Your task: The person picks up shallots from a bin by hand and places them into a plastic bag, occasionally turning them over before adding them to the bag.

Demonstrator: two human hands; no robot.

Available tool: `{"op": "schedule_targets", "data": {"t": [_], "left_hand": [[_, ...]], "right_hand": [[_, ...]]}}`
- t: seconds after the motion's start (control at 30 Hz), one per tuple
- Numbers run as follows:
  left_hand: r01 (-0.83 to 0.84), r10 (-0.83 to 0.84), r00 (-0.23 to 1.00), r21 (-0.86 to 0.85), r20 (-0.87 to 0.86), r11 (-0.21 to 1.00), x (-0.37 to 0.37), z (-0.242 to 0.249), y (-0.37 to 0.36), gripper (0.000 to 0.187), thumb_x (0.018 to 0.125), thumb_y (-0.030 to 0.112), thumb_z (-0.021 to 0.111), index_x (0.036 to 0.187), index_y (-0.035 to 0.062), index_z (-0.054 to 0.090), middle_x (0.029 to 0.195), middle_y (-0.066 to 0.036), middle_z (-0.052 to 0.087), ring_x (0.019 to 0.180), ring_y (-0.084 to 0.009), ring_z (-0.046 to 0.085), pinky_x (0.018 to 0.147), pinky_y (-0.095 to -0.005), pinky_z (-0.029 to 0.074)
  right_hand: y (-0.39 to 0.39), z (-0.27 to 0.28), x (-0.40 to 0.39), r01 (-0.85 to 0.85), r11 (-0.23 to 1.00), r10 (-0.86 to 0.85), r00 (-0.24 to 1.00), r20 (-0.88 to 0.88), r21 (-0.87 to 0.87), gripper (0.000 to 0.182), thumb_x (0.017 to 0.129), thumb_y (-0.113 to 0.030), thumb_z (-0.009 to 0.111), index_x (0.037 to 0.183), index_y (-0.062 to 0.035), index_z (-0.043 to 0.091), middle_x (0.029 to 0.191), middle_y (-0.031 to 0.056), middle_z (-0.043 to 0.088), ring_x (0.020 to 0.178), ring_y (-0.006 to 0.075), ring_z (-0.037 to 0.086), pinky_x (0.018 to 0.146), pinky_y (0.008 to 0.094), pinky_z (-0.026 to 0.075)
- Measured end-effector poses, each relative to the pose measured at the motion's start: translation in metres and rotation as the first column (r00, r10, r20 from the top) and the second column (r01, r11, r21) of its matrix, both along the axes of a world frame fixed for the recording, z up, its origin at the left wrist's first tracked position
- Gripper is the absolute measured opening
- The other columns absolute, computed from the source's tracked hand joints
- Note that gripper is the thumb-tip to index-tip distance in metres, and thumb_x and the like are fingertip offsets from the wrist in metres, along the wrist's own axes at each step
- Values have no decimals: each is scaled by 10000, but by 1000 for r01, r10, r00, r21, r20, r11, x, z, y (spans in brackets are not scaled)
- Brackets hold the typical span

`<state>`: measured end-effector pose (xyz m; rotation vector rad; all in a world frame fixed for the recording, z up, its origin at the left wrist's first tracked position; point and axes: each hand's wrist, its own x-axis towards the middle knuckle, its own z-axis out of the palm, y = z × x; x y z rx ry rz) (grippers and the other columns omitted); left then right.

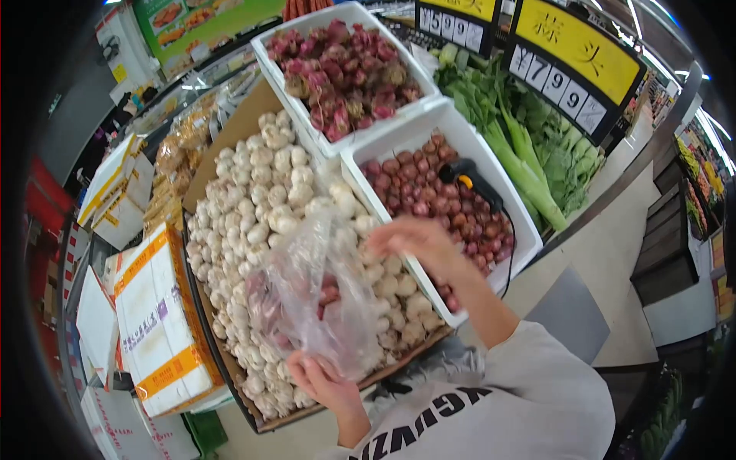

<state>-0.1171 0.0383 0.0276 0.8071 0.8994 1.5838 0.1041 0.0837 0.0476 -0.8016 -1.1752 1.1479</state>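
A clear plastic bag (349, 337) with several dark red shallots (328, 295) inside lies on a heap of white garlic bulbs (264, 180). My left hand (326, 383) grips the bag's near edge, its fingers closed on the plastic. Above the garlic, beside the wall of a white foam box (379, 211), is my right hand (418, 244). Motion blurs its fingers, and whether they touch anything cannot be made out. Loose shallots (414, 172) fill that foam box, and a black corded device (471, 182) rests on them.
Behind stands another white foam box (268, 57) of reddish onions (337, 73). Leafy greens (529, 130) lie at the right beneath price signs (575, 65). White cartons (161, 318) are stacked at the left. A cardboard edge (230, 142) borders the garlic.
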Motion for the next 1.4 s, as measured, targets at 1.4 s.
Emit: {"op": "schedule_targets", "data": {"t": [1.4], "left_hand": [[-434,438,899,140,7,890,99,21,9,75,801,44,473,837,82,420,609,42,406,517,-26,352,461,-174,299]], "right_hand": [[48,-14,-28,-379,915,348,915,204,138,289,683,-68,621,934,4,498,899,81,512,771,126,557,672,232,472]]}}
